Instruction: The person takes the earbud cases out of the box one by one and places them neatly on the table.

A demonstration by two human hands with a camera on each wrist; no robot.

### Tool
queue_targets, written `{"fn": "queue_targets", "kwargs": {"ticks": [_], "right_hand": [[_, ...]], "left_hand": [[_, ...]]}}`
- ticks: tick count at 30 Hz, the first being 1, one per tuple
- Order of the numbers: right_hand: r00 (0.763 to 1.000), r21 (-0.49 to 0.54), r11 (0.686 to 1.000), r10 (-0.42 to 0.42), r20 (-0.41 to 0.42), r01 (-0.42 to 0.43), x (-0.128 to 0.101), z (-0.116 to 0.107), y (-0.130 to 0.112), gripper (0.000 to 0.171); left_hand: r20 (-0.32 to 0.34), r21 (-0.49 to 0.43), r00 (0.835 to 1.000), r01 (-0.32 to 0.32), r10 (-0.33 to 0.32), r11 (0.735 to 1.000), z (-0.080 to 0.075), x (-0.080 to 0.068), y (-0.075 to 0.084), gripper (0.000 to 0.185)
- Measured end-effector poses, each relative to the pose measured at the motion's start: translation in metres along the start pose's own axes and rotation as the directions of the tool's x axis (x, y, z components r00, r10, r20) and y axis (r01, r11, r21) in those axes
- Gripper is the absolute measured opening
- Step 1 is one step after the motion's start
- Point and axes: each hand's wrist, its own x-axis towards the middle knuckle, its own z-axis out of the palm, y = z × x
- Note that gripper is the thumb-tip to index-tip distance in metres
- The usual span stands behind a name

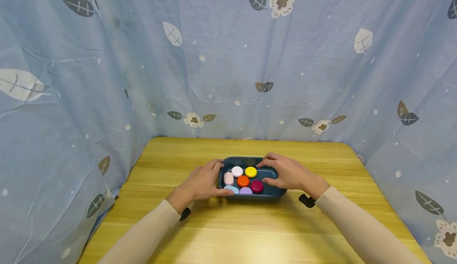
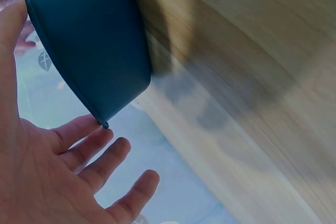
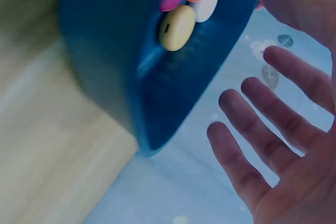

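A dark blue, deep-sided tray (image 1: 257, 198) stands on the table and holds several smooth, rounded pieces. Among them are a yellow piece (image 1: 251, 172), an orange piece (image 1: 243, 181), a dark red piece (image 1: 257, 186), a white piece (image 1: 237, 171) and a pale pink piece (image 1: 229, 178). My left hand (image 1: 203, 180) spans the tray's left end; in the left wrist view, fingertips touch the rim of the tray (image 2: 86, 45). At the right end is my right hand (image 1: 290, 173), fingers spread and loosely bent. The right wrist view shows nothing in that hand (image 3: 294, 145).
The wooden table (image 1: 250, 232) extends around the tray. A light blue patterned curtain (image 1: 228, 66) hangs behind it and along both sides. Small black devices are on both wrists, the right one (image 1: 307, 201) below the hand.
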Motion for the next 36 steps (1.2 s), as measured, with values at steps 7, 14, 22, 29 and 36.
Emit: {"fn": "queue_targets", "kwargs": {"ticks": [7,14,22,29,36], "right_hand": [[0.981,0.042,0.997,-0.073,0.179,0.067,0.034,0.001,-0.009,0.053],[0.951,0.051,0.991,-0.130,0.281,0.120,0.061,0.016,-0.015,0.055],[0.927,0.070,0.989,-0.146,0.344,0.130,0.073,0.022,-0.014,0.059],[0.916,0.049,0.990,-0.138,0.377,0.129,0.083,0.027,-0.015,0.056],[0.909,0.052,0.987,-0.161,0.384,0.152,0.090,0.035,-0.017,0.051]], "left_hand": [[0.006,0.011,1.000,-0.012,0.012,1.000,-0.001,-0.003,-0.001,0.126],[0.007,0.006,1.000,0.008,-0.008,1.000,-0.001,-0.006,-0.004,0.121],[0.010,0.006,1.000,-0.021,0.021,1.000,-0.001,0.001,-0.002,0.121],[0.024,0.004,1.000,-0.020,0.020,1.000,-0.006,0.002,0.001,0.124],[0.041,0.006,0.999,-0.023,0.023,1.000,-0.006,0.001,0.000,0.131]]}}
